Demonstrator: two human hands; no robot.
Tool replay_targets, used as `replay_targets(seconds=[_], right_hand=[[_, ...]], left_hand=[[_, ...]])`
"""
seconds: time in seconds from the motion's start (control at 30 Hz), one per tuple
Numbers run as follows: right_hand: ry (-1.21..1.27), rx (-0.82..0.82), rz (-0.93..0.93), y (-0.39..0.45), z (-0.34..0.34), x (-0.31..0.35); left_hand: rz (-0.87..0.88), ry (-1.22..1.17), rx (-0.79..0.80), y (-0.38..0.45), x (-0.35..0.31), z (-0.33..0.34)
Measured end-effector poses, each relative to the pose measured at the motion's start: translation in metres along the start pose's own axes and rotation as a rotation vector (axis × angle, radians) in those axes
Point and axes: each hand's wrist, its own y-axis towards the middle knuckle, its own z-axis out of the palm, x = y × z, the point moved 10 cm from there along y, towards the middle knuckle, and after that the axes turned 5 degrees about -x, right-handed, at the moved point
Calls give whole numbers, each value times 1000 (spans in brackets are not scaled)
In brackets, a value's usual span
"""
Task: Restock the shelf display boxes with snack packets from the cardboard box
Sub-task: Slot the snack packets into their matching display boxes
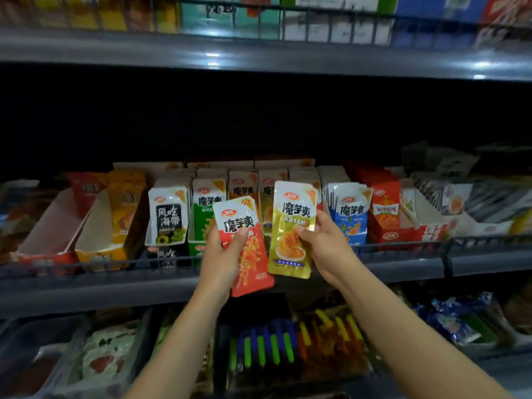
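Sorting 2 packets: left hand (223,249) pinches red packet (247,249), right hand (322,240) pinches gold packet (292,228); match each to same-colour display box, slide upright.

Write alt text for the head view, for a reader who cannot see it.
Two hands hold snack packets up before a shop shelf: the left hand grips a red packet, the right hand a gold packet. Behind them, display boxes of packets line the shelf; two at left look nearly empty.
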Motion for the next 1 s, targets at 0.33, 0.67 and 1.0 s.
replay_targets(seconds=[0.33, 0.67, 1.0], right_hand=[[-216, -110, -240, 89, 16, 70], [-684, -26, -169, 130, 46, 33], [-1119, 7, -474, 137, 59, 73]], left_hand=[[23, 30, 23, 33, 6, 9], [3, -29, 19, 39, 9, 7], [-42, -72, 28, 38, 10, 6]])
